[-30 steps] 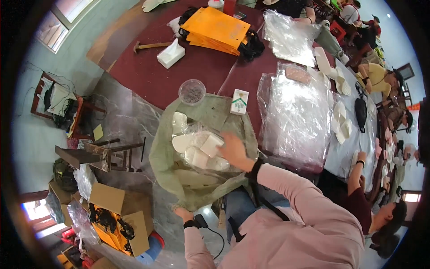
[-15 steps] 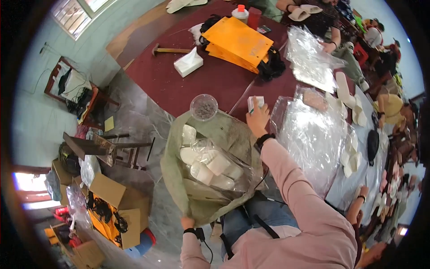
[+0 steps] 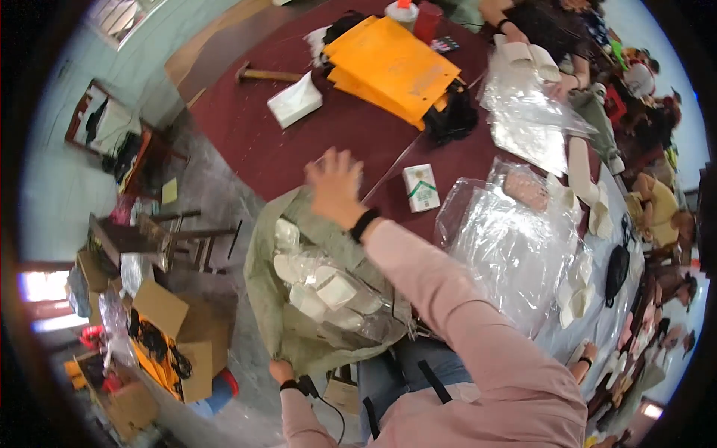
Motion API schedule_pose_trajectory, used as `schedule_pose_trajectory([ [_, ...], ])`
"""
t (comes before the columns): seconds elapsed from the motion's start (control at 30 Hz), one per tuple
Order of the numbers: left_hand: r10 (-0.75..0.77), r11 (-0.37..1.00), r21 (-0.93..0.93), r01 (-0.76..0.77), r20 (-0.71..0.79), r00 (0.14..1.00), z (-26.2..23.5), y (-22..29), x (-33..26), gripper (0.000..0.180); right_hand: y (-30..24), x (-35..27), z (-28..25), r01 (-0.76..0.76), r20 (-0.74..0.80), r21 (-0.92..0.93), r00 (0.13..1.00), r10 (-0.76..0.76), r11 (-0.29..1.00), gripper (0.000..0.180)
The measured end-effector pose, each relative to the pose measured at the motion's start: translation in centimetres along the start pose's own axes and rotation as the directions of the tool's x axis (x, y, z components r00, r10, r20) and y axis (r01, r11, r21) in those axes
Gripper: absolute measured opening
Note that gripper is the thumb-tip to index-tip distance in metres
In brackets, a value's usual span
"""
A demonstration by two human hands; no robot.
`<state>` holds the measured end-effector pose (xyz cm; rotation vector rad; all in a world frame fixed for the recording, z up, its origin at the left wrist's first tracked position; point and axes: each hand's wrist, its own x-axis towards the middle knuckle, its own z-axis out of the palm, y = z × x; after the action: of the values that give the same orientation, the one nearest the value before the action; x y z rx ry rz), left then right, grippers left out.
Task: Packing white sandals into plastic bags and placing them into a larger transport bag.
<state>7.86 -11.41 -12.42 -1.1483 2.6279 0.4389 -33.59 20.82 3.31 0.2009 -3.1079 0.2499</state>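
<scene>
My left hand point(image 3: 281, 370) is closed on the lower edge of a grey-green woven sack point(image 3: 261, 299). The sack's mouth gapes, showing white slippers point(image 3: 336, 291) in clear plastic wrapping. My right hand point(image 3: 334, 190) hovers over the far rim of the sack by the table edge, fingers spread, with nothing visible in it. The spot where a round clear tub of grey bits stood is covered by this hand. To its right a small white and green box point(image 3: 422, 188) lies on the dark red table point(image 3: 381, 153).
Yellow-orange bags point(image 3: 392, 67) with black straps, a tissue box point(image 3: 295, 102) and a hammer point(image 3: 265, 75) lie farther back. Clear plastic bags point(image 3: 500, 246) cover the table's right side, a pinkish phone point(image 3: 526, 190) on them. Another person's hand point(image 3: 515, 33) is near white slippers.
My right hand has left the small white and green box and swung left, its fingers now spread. My left hand keeps its hold on the sack. The whole view has shifted slightly.
</scene>
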Motion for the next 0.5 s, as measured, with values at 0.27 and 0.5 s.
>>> schedule_pose_trajectory([
  [0.27, -0.201, 0.958, -0.232, 0.17, -0.119, 0.972, -0.8, 3.0, -2.7, 0.041, 7.3, -2.8, -1.2, 0.285, -0.229, -0.034, 0.931, -0.285, 0.958, 0.087],
  [0.5, -0.617, 0.727, -0.425, 0.539, -0.061, 0.784, -1.8, -0.8, 0.6, 0.028, 4.4, -15.7, 4.3, -0.05, 0.294, -0.055, 0.954, 0.064, 0.997, 0.06],
])
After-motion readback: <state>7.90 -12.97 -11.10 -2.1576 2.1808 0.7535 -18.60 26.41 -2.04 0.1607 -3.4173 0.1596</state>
